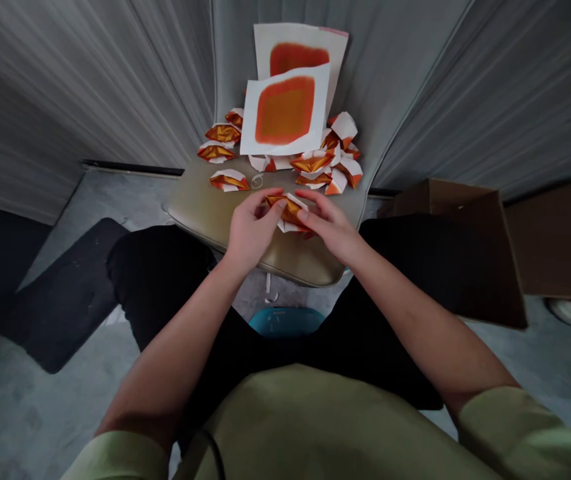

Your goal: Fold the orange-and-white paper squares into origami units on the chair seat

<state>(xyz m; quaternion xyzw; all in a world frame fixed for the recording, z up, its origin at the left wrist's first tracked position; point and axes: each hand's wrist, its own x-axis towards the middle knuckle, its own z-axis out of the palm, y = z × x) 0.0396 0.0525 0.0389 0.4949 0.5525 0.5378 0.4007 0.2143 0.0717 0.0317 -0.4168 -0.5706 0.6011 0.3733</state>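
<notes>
Your left hand (251, 230) and right hand (332, 225) pinch a folded paper (291, 212) between them, over the chair (202, 200). Beyond lie orange-centred sheets (285, 112); a faint mark (278, 313) on the blue stool (285, 324) is too small to read.

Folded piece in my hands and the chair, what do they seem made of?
Folded piece: likely paper, shiny orange-gold and white, judging by its sharp creases. Chair: probably faux leather, smooth with a soft sheen; real leather can't be ruled out.

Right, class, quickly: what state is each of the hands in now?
Left hand: holding the folded gold-and-white paper, thumb on its gold face.
Right hand: holding the same paper from the other side.
</notes>
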